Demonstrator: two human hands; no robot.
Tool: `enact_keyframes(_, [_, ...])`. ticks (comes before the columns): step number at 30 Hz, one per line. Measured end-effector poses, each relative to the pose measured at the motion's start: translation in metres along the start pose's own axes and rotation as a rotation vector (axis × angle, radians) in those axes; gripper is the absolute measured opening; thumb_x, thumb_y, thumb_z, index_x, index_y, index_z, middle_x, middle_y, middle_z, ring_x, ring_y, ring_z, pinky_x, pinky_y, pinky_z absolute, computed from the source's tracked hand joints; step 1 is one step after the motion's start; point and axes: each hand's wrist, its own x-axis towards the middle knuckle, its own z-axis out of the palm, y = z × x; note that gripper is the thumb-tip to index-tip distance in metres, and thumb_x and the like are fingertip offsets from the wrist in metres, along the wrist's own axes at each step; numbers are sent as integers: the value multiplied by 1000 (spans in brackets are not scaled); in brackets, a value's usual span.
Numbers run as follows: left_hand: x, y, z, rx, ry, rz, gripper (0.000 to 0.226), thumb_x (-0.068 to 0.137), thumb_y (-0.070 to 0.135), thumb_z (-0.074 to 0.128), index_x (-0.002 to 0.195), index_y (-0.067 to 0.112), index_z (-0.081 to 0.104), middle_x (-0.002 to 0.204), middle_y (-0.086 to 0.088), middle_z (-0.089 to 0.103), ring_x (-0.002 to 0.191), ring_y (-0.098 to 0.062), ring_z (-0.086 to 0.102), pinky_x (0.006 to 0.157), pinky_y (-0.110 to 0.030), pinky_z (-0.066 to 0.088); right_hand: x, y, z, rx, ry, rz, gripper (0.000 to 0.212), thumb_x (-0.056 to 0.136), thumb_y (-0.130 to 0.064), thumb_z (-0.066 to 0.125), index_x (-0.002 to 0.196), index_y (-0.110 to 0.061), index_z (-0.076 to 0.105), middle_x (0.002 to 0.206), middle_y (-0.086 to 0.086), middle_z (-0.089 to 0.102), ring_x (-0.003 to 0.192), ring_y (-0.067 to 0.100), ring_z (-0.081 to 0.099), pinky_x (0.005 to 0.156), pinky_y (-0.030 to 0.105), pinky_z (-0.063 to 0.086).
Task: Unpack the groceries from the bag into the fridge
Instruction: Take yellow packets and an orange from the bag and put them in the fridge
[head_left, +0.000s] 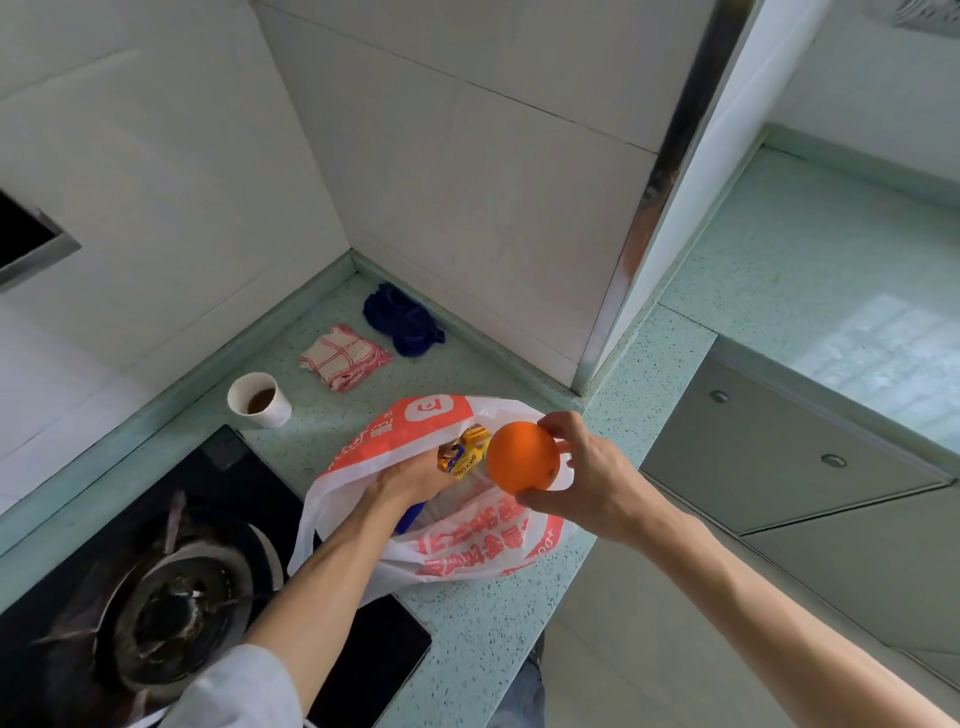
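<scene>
R hand (592, 467) holds orange (522, 457) just above bag (457, 535) mouth, fingers (558, 423) and thumb curled round it. L hand (410, 478) reaches into bag mouth, touching yellow snack pkt (465, 452); fingertips hidden, can't tell if gripping. Bag sits on desk (467, 649), open. Blue item (410, 514) inside bag, under L wrist. Paper cup (260, 401) beyond bag, well apart. Fridge not in view. Progress, my guess: early. Orange out but not stowed, pkt + blue item left, maybe more I can't see.
</scene>
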Motion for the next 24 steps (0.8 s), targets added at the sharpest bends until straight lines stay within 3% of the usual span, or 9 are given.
enact_keyframes(6, [-13, 14, -11, -12, -93, -25, 61, 85, 47, 70, 140, 28, 51, 133, 1, 61, 125, -23, 54, 108, -41, 42, -7, -4, 0, -13, 7, -3, 81, 70, -49, 82, 129, -28, 31, 133, 5, 56, 106, 25, 61, 85, 40, 55])
enact_keyframes(9, [-18, 19, -12, -97, -230, -56, 29, 98, 34, 56, 124, 24, 63, 125, 0, 66, 115, -22, 61, 100, -38, 49, -9, -3, 0, -7, 5, -3, 81, 69, -50, 81, 129, -28, 31, 133, 5, 56, 106, 26, 61, 85, 40, 56])
enact_keyframes(13, [-21, 19, -9, -90, -172, 9, 24, 98, 15, 49, 110, 19, 69, 115, -3, 70, 104, -20, 65, 90, -36, 56, -13, -1, 0, -8, 11, -2, 81, 69, -50, 82, 128, -29, 31, 133, 4, 56, 107, 25, 61, 84, 40, 56])
enact_keyframes(16, [-23, 22, -4, 6, -49, 119, 16, 87, 23, 66, 103, 21, 66, 107, -1, 71, 99, -21, 66, 81, -31, 52, -16, 1, 2, -10, 6, 10, 80, 69, -51, 81, 128, -30, 31, 132, 4, 56, 106, 25, 61, 84, 40, 56])
enact_keyframes(19, [-31, 33, 2, -58, -44, 213, 52, 78, 43, 79, 119, 18, 58, 105, 9, 59, 95, -9, 55, 79, -17, 35, -18, 4, 3, -10, 6, 18, 79, 69, -52, 80, 127, -32, 30, 130, 4, 56, 105, 25, 60, 84, 41, 56])
enact_keyframes(21, [-32, 37, 8, -67, 39, 233, 70, 75, 56, 76, 132, 22, 52, 109, 10, 56, 96, -8, 49, 85, -20, 35, -19, 6, 3, -5, 10, 17, 79, 70, -51, 80, 127, -31, 31, 131, 4, 56, 105, 25, 60, 84, 40, 56])
enact_keyframes(24, [-29, 42, 13, -79, 113, 185, 66, 78, 61, 69, 131, 25, 51, 113, 4, 66, 101, -15, 58, 87, -26, 44, -21, 9, 3, -6, 15, 16, 79, 71, -50, 81, 128, -28, 32, 131, 4, 56, 105, 24, 60, 86, 40, 55])
